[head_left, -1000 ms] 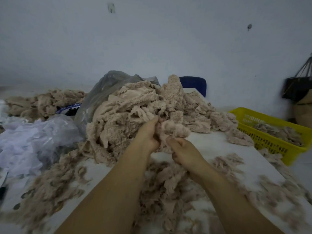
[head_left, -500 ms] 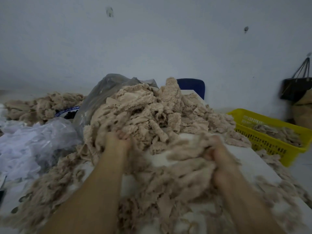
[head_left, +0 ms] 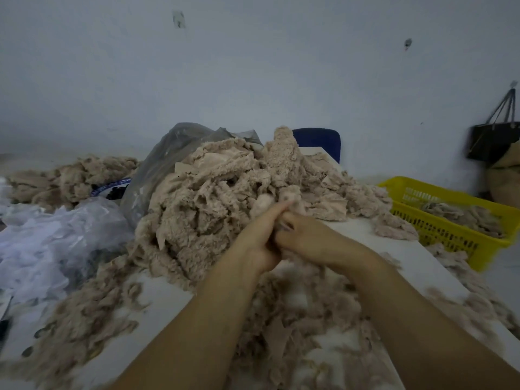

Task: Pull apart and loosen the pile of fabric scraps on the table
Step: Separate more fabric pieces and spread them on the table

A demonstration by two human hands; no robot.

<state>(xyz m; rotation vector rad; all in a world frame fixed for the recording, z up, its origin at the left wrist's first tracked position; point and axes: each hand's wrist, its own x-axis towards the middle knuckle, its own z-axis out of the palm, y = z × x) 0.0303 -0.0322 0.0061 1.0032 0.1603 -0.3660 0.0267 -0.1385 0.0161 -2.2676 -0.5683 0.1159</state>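
A big heap of beige fleecy fabric scraps (head_left: 225, 198) rises in the middle of the white table (head_left: 399, 251). Both hands meet at the heap's near right side. My left hand (head_left: 259, 235) reaches in with its fingers round a small clump of scraps (head_left: 264, 202). My right hand (head_left: 306, 235) lies against it, fingers curled into the same clump. Loosened scraps (head_left: 304, 313) lie thinly spread under my forearms.
A yellow plastic basket (head_left: 450, 229) with some scraps sits at the right table edge. Grey and white plastic bags (head_left: 56, 237) lie to the left, a second scrap pile (head_left: 73, 175) behind them. A blue chair back (head_left: 318, 142) stands past the heap, a dark bag (head_left: 492, 142) hangs on the wall.
Half a second ago my hands were wide apart, dragging a bunch of scraps toward me. Now they have come back together at the heap and grip a new clump.
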